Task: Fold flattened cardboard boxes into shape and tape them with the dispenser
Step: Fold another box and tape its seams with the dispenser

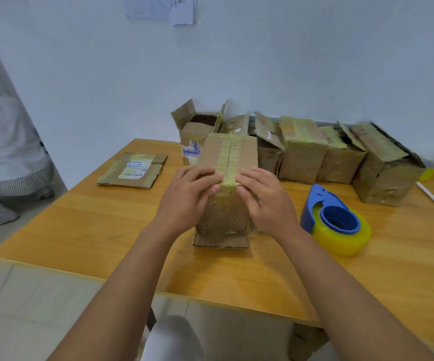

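The cardboard box (227, 178) stands upright in the middle of the wooden table (93, 225), its top flaps closed and a strip of yellowish tape (228, 158) running along the seam. The left hand (188, 196) and right hand (264, 201) lie on either side of that seam at the box's near top edge, fingers fairly straight, pressing the tape end down rather than clasping anything. Just right of the box sits the blue tape dispenser (334, 217) with its yellow roll. Behind the box a row of assembled boxes (304, 152) lines the wall. Left of the box lies a flattened box (132, 169) with a label. Further left of the box, off the table, a person (5, 152) crouches on the floor.
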### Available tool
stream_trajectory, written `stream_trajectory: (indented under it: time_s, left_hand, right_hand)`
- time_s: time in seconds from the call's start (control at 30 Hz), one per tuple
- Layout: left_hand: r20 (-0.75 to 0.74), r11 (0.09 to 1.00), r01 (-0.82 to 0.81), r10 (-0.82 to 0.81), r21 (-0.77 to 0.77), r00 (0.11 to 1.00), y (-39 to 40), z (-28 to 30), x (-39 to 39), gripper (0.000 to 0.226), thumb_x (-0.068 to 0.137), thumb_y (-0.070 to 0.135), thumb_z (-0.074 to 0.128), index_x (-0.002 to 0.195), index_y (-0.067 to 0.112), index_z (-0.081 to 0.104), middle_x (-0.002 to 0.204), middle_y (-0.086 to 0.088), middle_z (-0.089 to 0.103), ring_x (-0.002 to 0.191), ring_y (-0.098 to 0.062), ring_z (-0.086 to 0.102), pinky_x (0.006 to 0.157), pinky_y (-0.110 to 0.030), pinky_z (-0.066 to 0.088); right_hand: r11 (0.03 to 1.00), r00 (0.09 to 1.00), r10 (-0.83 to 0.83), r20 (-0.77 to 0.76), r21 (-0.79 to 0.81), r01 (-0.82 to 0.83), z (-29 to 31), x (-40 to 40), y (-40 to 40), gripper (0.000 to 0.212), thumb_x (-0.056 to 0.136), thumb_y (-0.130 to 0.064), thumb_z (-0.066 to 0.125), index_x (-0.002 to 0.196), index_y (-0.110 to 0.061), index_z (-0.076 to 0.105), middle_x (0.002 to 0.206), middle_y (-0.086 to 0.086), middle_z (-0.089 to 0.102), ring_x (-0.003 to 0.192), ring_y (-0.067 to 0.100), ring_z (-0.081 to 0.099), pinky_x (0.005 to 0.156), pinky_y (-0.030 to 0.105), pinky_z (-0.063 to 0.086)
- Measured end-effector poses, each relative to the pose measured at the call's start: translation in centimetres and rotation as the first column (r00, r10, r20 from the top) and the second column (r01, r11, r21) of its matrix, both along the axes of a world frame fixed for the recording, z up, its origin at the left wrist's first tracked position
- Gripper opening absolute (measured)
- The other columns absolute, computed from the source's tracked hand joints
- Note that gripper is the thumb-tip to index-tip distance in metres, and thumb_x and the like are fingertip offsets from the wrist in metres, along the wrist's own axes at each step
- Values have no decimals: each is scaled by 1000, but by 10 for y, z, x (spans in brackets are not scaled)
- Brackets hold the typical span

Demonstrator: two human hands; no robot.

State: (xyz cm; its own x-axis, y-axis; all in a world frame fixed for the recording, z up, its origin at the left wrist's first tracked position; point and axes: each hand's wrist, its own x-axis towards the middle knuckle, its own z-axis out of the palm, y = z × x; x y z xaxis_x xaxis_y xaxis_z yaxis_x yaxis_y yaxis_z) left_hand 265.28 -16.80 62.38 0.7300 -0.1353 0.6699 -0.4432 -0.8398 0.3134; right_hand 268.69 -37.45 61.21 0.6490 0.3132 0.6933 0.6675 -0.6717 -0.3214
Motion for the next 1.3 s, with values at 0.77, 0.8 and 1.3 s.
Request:
stream_trajectory:
  time_s: [0.77,0.8,1.3]
  left_hand:
    - [100,974,37,-14,-224,995,0,-4,-16,27,95,37,59,109,17,71,109,14,63,105,-7,56,88,-18,44]
    - [118,969,28,1,-244,993,0,-9,-17,27,96,35,58,111,16,71,113,13,61,108,-6,55,92,-17,43]
    - [28,800,64,-58,-597,998,-8,-14,-24,22,91,15,70,106,28,61,115,17,57,118,2,55,84,-11,51]
  right_hand:
    - [988,982,139,-126,77,-130,4,7,1,39,88,-49,67,121,-29,70,116,-13,52,116,13,32,92,13,28]
    - [987,980,146,-137,84,-136,5,7,2,39,87,-48,67,121,-29,70,116,-15,51,117,13,32,92,12,27]
    - [983,995,7,-103,-181,-26,33,-7,13,42,94,-51,52,119,-22,69,115,-7,59,119,18,46,116,51,27]
